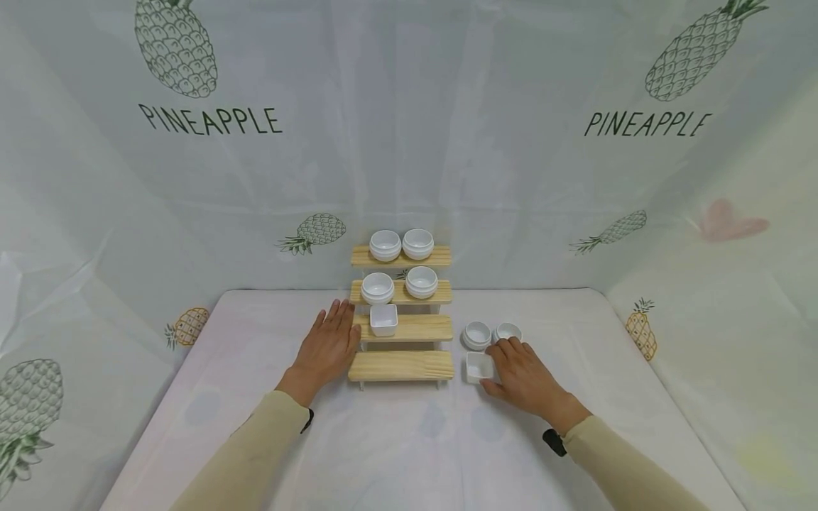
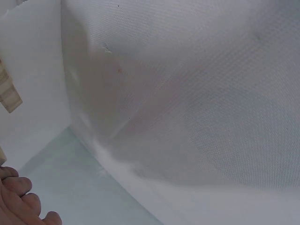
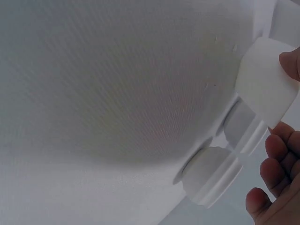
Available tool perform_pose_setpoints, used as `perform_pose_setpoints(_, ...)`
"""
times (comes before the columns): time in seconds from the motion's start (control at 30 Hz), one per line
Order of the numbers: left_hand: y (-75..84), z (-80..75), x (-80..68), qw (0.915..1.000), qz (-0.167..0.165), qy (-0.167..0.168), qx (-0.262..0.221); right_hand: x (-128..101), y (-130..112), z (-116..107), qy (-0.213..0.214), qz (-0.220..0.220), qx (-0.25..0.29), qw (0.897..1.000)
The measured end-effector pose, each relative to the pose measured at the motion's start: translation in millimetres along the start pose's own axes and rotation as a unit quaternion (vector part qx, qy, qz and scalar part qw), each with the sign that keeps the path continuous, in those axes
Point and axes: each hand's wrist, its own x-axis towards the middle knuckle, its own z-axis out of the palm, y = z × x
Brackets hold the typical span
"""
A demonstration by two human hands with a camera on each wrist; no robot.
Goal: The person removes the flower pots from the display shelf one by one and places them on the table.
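My right hand (image 1: 525,377) holds a small square white bowl (image 1: 478,367) on the table, right of a wooden tiered stand (image 1: 401,365). In the right wrist view the thumb lies on one side of the square bowl (image 3: 263,79) and a fingertip meets its other edge. Just behind it are two round white bowls, one at left (image 1: 476,335) and one partly covered by the fingers (image 1: 508,331). My left hand (image 1: 327,349) lies with fingers extended against the stand's left side. Another square white bowl (image 1: 383,321) sits on the tier second from the bottom.
Two round white bowls (image 1: 385,245) stand on the top tier, and two more (image 1: 422,282) on the tier below it. The bottom tier shows bare wood. A pale sheet with pineapple prints (image 1: 409,163) hangs behind and beside the white-covered table (image 1: 396,447).
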Motion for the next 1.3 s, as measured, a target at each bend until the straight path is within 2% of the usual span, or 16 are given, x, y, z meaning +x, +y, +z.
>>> perform_pose_setpoints(0.33,1.0,-1.2,-0.2,0.9998,-0.006,0.002,-0.017,3,4,-1,0.001,-0.010,-0.024,1.000)
perform_pose_setpoints(0.73,1.8,-1.5,1.2,0.9998,-0.003,0.003,-0.017,4,3,-6,-0.043,0.019,-0.017,0.999)
perform_pose_setpoints(0.87,2.1,-1.9,0.8,0.9999,-0.002,0.005,-0.014,9,2,-11,-0.027,0.019,-0.003,0.999)
perform_pose_setpoints(1.03,2.3,-3.0,0.1,0.9999,-0.001,-0.001,-0.012,33,-7,-25,0.015,0.009,0.011,1.000)
perform_pose_setpoints(1.3,1.0,-1.9,0.0,1.0000,-0.003,0.000,-0.008,91,-43,-49,0.040,-0.011,0.022,0.999)
